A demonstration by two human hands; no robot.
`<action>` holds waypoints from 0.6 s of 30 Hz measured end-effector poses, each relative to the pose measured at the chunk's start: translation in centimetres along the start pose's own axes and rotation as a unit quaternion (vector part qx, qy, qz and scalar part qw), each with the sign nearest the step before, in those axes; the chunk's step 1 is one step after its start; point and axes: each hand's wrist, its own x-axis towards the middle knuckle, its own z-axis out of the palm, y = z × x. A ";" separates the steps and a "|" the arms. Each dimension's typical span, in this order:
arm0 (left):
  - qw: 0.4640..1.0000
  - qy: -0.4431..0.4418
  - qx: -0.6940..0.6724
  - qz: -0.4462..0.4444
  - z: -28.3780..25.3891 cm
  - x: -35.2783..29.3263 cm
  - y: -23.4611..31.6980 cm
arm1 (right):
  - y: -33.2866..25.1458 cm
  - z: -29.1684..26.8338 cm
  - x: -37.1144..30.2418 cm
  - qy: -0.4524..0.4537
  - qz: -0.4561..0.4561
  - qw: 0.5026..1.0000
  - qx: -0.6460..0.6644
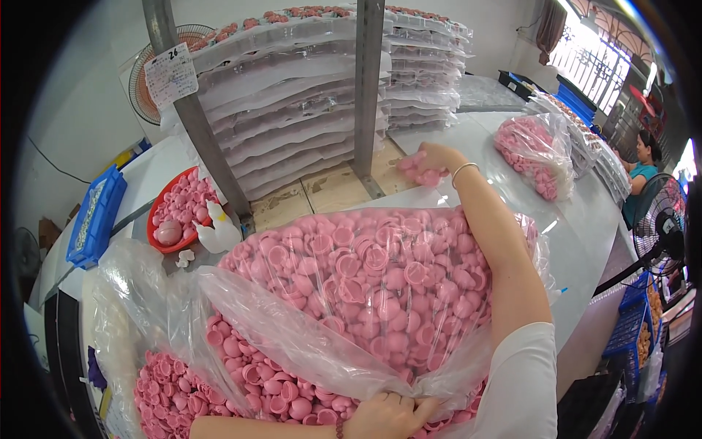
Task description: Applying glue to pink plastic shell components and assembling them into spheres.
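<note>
A large clear plastic bag [292, 322] full of pink cup-shaped plastic pieces [387, 293] lies in front of me. My left hand [391, 415], with a beaded bracelet at the wrist, is closed on the bag's gathered edge near the bottom of the view. Stretched across the bag's right side, my right arm reaches far forward. Beyond the bag, my right hand [437, 158] holds a few pink pieces [422, 175] over the tabletop; its fingers are partly hidden and slightly blurred. Another heap of smaller pink pieces [172, 395] shows through plastic at the lower left.
A red basin [156, 233] of pink pieces stands left, beside a white bottle [219, 233] and a blue tray [95, 216]. Metal posts [368, 88] rise before stacked, bagged sheets [285, 110]. Another bag [537, 154] of pink pieces lies right. A person [643, 172] sits beyond a fan [658, 223].
</note>
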 end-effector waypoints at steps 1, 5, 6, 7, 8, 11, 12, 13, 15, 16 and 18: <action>1.000 0.000 0.004 0.005 0.0 0.0 0.0 | 0.4 -0.2 0.2 0.003 0.026 0.999 0.032; 1.000 0.005 0.006 -0.004 -0.2 0.0 0.3 | 1.1 -0.4 0.9 0.041 0.028 0.987 0.156; 1.000 0.005 0.004 -0.004 -0.1 0.0 0.2 | 1.1 -0.6 0.8 0.040 0.028 0.987 0.155; 1.000 0.005 0.002 -0.005 0.0 0.0 0.2 | 1.1 -1.1 0.6 0.015 0.034 0.991 0.129; 1.000 0.006 0.001 -0.005 0.0 0.1 0.1 | 1.1 -1.4 0.5 -0.010 0.040 0.994 0.102; 1.000 0.008 -0.002 0.007 0.0 0.1 0.0 | 0.9 -1.9 -0.1 -0.026 0.035 0.987 0.157; 1.000 0.006 -0.001 0.006 0.0 0.0 0.0 | 0.8 -1.7 0.1 -0.027 0.034 0.987 0.156; 1.000 0.003 -0.001 0.005 0.0 -0.1 0.0 | 0.6 -1.5 0.2 -0.029 0.012 0.968 0.247; 1.000 -0.002 -0.007 0.000 -0.1 -0.1 -0.1 | -0.2 -1.1 -0.1 -0.034 -0.010 0.941 0.337; 1.000 -0.009 -0.011 -0.004 -0.1 -0.1 -0.1 | -0.4 -1.1 -0.4 -0.052 -0.014 0.913 0.405; 1.000 -0.008 -0.010 -0.002 0.0 0.0 0.1 | 0.1 -1.3 -0.5 -0.067 -0.015 0.879 0.471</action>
